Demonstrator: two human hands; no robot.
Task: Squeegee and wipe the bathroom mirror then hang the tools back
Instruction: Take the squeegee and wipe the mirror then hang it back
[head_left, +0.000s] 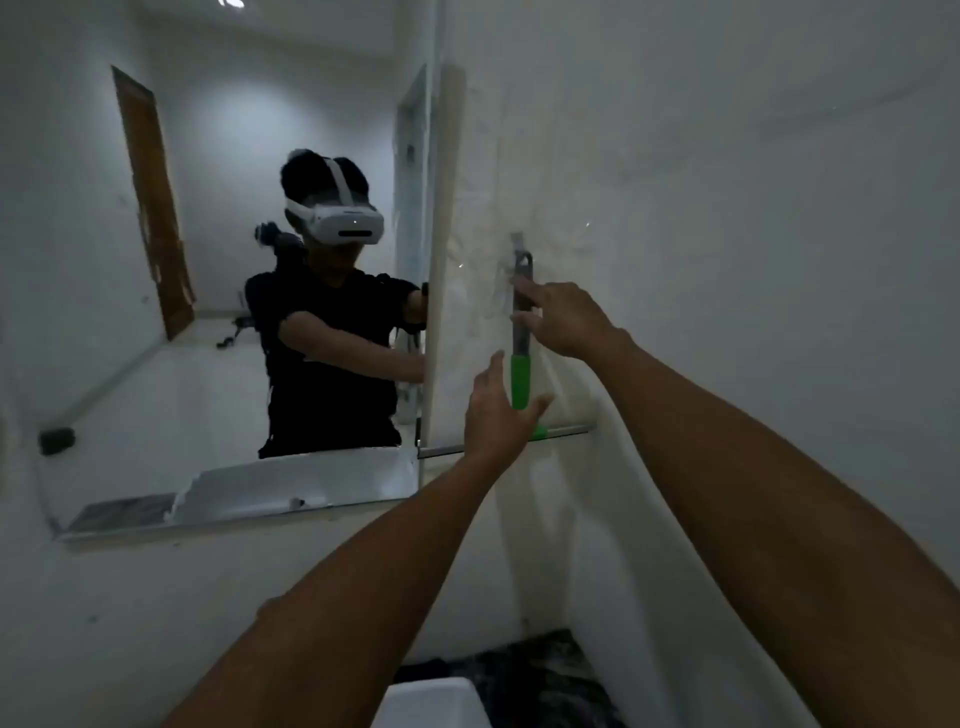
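Note:
A squeegee with a green handle (520, 382) hangs upright on the white wall, just right of the mirror (208, 364). Its metal shaft reaches up to a small hook (521, 249). Its blade (566, 431) lies level at the bottom. My right hand (569, 322) pinches the metal shaft just under the hook, index finger stretched along it. My left hand (496, 415) is lower, fingers and thumb spread on either side of the green handle without closing on it. The mirror reflects a person in a black shirt wearing a headset.
A white basin edge (431, 701) shows at the bottom, with a dark mottled surface (540, 670) beside it. The mirror's lower edge (234, 514) sits on a narrow ledge. Bare white wall fills the right side.

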